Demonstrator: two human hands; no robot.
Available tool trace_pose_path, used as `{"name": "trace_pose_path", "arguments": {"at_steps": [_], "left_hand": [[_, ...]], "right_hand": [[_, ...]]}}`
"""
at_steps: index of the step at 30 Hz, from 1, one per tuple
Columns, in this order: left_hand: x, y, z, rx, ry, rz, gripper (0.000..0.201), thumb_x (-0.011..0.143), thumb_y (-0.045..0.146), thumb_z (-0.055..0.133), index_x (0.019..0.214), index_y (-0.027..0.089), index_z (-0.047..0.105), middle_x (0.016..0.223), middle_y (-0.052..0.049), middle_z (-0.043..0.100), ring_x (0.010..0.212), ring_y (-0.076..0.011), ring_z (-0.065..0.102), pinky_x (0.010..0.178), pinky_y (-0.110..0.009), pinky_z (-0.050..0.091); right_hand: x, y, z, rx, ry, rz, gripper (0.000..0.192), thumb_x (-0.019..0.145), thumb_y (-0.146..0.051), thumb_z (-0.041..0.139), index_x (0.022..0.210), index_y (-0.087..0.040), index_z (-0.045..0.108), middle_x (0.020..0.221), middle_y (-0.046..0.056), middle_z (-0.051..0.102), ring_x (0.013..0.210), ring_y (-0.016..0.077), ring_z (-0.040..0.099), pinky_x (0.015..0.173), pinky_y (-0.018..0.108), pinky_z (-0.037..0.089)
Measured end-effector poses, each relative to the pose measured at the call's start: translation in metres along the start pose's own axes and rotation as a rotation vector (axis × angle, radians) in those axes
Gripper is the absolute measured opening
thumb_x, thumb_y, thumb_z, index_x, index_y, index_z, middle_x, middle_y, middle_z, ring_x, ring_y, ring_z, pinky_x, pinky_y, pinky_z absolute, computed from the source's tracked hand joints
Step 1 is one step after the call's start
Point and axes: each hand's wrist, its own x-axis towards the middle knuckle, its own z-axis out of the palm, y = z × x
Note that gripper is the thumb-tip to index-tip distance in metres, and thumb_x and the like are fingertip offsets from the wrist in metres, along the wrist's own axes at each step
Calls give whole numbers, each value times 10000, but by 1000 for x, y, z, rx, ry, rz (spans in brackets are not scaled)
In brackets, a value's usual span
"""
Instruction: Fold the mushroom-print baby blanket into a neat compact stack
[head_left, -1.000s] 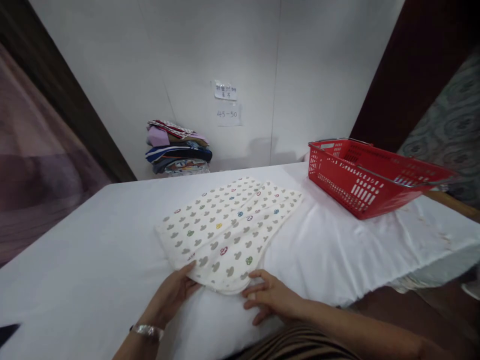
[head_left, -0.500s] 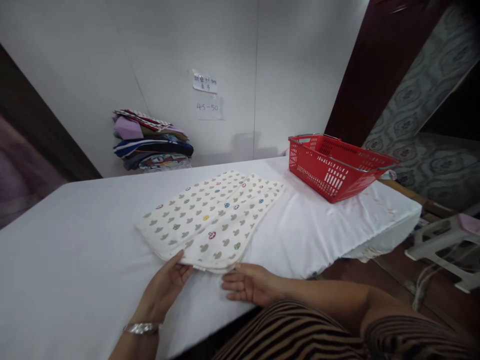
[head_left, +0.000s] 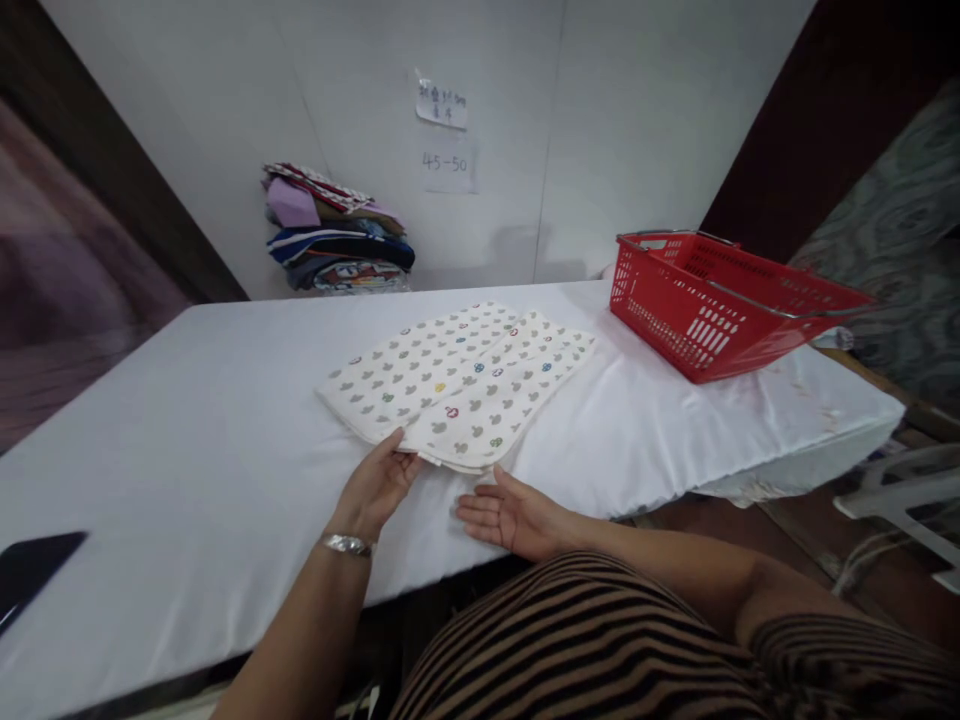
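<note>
A folded white cloth with small grey and coloured prints lies flat on the white-covered table. My left hand, with a metal bracelet on the wrist, touches the cloth's near edge with its fingertips; whether it grips the edge I cannot tell. My right hand rests palm up on the table just below the cloth's near corner, fingers spread, holding nothing.
A red plastic basket stands at the table's right end. A stack of folded clothes sits against the back wall under two paper notes. A dark flat object lies at the left edge.
My right hand has turned palm up and drawn slightly off the cloth's edge. My left hand stays at the cloth's near edge. The view has shifted.
</note>
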Motion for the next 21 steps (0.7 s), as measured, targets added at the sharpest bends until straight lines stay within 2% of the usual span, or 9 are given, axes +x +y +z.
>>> {"name": "trace_pose_path", "arguments": {"at_steps": [3, 7, 11, 14, 16, 19, 21], "left_hand": [[-2, 1, 3, -35, -13, 1, 147, 860, 60, 487, 920, 110, 612, 712, -31, 662, 570, -101, 627, 529, -185, 564], [-5, 1, 6, -38, -19, -2, 131, 852, 51, 492, 893, 106, 604, 692, -30, 662, 572, -101, 627, 541, -185, 561], [-6, -2, 1, 19, -12, 5, 148, 837, 54, 514, 945, 92, 608, 755, -53, 680, 627, -109, 639, 583, -186, 563], [-5, -7, -11, 86, 4, 10, 186, 810, 75, 562, 988, 90, 614, 827, -76, 690, 667, -125, 647, 613, -205, 566], [-4, -10, -20, 147, 13, -25, 204, 801, 124, 598, 999, 84, 621, 856, -102, 692, 691, -147, 653, 636, -230, 569], [-1, -10, -33, 204, -18, -85, 244, 821, 244, 603, 993, 74, 638, 896, -152, 688, 782, -206, 666, 715, -288, 568], [4, -4, -39, 192, -57, -78, 267, 836, 304, 586, 973, 84, 652, 939, -169, 682, 854, -233, 662, 773, -302, 553]], "right_hand": [[10, 0, 6, 108, -39, -22, 589, 807, -523, 599, 1185, -96, 450, 1223, 172, 556, 1145, 239, 557, 931, 384, 494], [27, -4, 12, 186, -17, -152, 538, 856, -539, 512, 1174, -105, 508, 1121, 140, 622, 1092, 214, 587, 883, 357, 528], [34, -12, 12, 130, 72, -253, 381, 868, -359, 566, 1187, -153, 532, 1072, 77, 669, 978, 180, 634, 843, 337, 554], [27, -16, 13, 40, 164, -286, 426, 809, -158, 609, 1225, -174, 517, 1084, 51, 679, 955, 178, 649, 815, 325, 572], [17, -18, 14, -26, 187, -302, 501, 769, -102, 626, 1247, -196, 510, 1116, 40, 674, 975, 194, 649, 789, 325, 585], [0, -25, 13, -153, 166, -251, 531, 745, -158, 676, 1247, -246, 525, 1176, 19, 652, 1032, 226, 632, 743, 319, 602], [-9, -32, 10, -223, 167, -255, 543, 727, -205, 703, 1235, -300, 539, 1195, -14, 643, 1078, 232, 610, 733, 309, 608]]}}
